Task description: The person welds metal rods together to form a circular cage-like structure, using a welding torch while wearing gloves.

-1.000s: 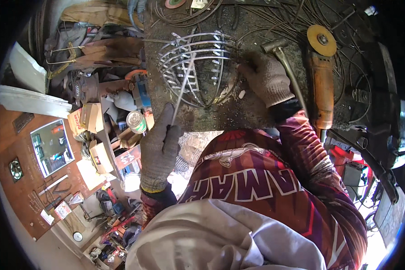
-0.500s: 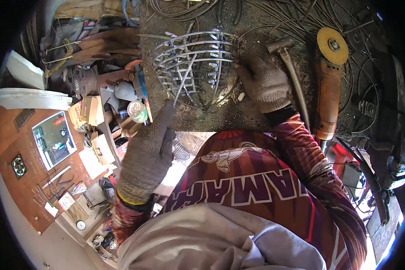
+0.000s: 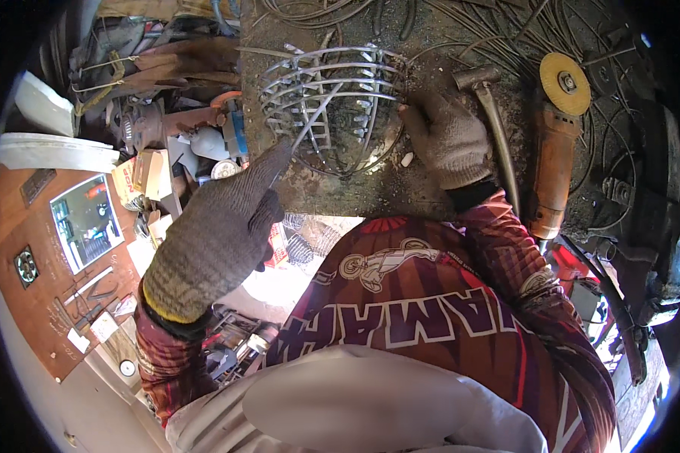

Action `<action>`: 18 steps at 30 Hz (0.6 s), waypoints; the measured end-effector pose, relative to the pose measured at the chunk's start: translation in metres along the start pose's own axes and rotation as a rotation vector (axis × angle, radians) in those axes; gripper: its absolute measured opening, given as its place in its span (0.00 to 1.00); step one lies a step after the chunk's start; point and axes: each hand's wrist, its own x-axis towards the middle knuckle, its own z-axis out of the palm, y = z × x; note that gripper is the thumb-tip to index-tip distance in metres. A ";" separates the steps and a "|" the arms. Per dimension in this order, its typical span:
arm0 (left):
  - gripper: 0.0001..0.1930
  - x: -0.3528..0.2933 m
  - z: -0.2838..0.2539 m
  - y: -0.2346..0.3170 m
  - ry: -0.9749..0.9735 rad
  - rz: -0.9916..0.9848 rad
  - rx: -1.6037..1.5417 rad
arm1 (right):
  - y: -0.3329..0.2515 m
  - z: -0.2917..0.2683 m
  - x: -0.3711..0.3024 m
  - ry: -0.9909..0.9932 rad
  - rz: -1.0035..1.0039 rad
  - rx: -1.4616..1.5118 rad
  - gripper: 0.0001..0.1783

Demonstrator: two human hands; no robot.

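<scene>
A curved cage of welded metal rods lies on the dark, dirty workbench. My left hand, in a grey knitted glove, is at the cage's near left side. Its fingers are closed on a thin straight metal rod, which slants up to the right across the cage's bars. At the cage's right end is my right hand, gloved too, its thumb and fingers bent together at the rim. The exact grip of its fingertips is partly hidden.
Right of my right hand lie a hammer and an angle grinder with a yellow disc. Loose wire rods cover the bench's far side. On the left, a cluttered shelf holds boxes beside a brown board.
My left hand and forearm have swung outward to the left, and the rod leans more to the right. My right hand stays at the cage's right end.
</scene>
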 end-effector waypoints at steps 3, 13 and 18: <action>0.28 0.004 -0.002 0.002 -0.034 -0.038 -0.180 | -0.001 0.001 -0.001 0.020 0.009 0.044 0.17; 0.25 0.006 0.045 -0.006 0.177 0.035 -0.473 | -0.002 0.000 0.000 0.033 -0.026 0.016 0.16; 0.25 0.016 0.057 -0.009 0.277 0.117 -0.416 | -0.001 0.002 0.000 0.021 -0.017 0.027 0.15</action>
